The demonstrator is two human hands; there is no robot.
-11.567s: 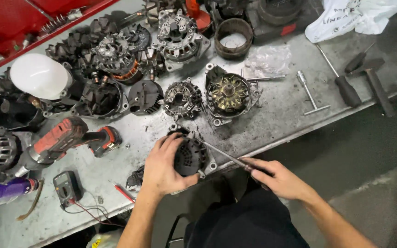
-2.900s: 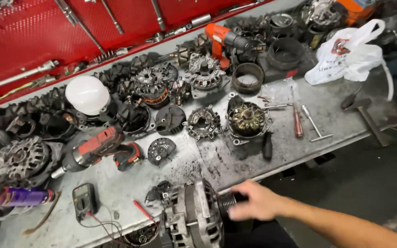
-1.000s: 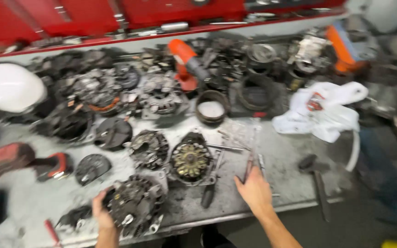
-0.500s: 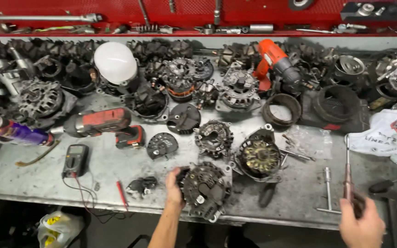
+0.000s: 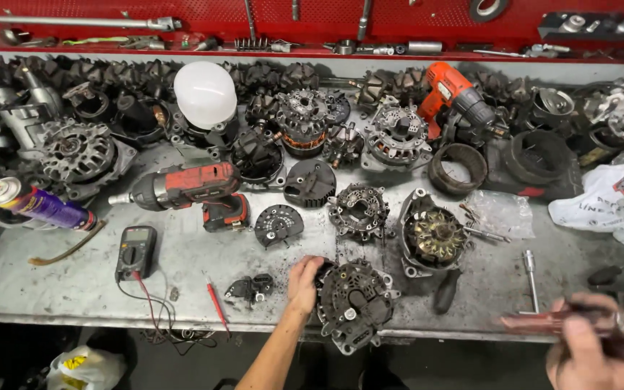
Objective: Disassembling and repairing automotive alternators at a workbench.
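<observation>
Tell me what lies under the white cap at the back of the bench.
The white cap rests on a dark alternator housing, whose rim shows below it. Whatever is inside that housing is covered by the cap.

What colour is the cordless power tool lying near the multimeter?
Red and black impact driver, clearest in the head view.

Repair workshop: parts-strewn workbench (image 5: 74,282), red tool wall (image 5: 399,18).
</observation>
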